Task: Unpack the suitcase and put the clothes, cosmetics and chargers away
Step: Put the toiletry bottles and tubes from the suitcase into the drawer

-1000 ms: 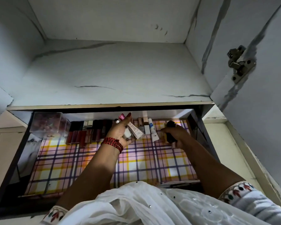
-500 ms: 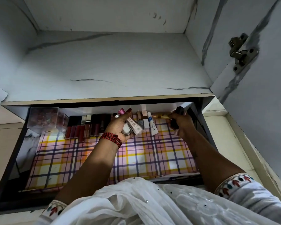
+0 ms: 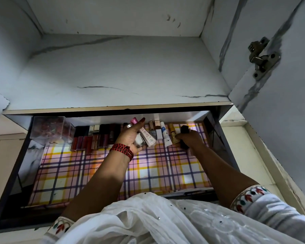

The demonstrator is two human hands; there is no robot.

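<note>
- The drawer (image 3: pixel 24 166) stands pulled out under a pale marbled shelf (image 3: pixel 113 76), and a plaid liner (image 3: pixel 157 173) covers its floor.
- The left hand (image 3: pixel 130 136) is palm-up near the back of the drawer, fingers curled round a bunch of cosmetics: a pink-capped tube (image 3: pixel 134 120), a white-capped bottle (image 3: pixel 139 140) and a pale printed tube (image 3: pixel 148 136).
- The right hand (image 3: pixel 192 138) grips a black container (image 3: pixel 184 129) at the back right, just beside a gold tube (image 3: pixel 173 136) and a white tube with a blue label (image 3: pixel 165 134).
- A row of lip glosses (image 3: pixel 95 136) lies along the back (dark caps, reddish bodies), next to a clear box (image 3: pixel 51 127) in the left corner.
- A red thread bracelet (image 3: pixel 121 150) circles the left wrist.
</note>
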